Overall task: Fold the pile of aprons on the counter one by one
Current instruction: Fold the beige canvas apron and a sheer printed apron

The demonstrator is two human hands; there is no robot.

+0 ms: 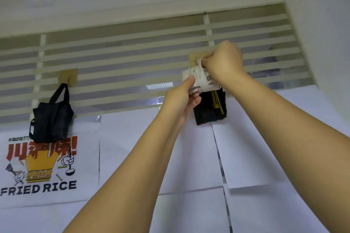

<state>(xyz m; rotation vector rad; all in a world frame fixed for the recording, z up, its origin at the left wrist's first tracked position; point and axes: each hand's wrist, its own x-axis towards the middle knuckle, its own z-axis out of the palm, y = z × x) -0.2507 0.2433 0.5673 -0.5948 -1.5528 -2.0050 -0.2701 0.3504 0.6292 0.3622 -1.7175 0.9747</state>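
Both my arms reach up to a tan wall hook point(195, 58) on the striped glass partition. A folded white apron point(203, 81) hangs there, over a black apron with a yellow strap point(210, 111). My right hand point(223, 60) grips the white strap at the hook. My left hand point(181, 96) pinches the lower left edge of the white bundle from below. The counter and the pile of aprons are out of view.
A second tan hook point(67, 77) to the left carries a black bag-like bundle point(51, 119). Below it is a "FRIED RICE" poster point(39, 168). White paper sheets point(255, 138) cover the lower glass. Ceiling vents run overhead.
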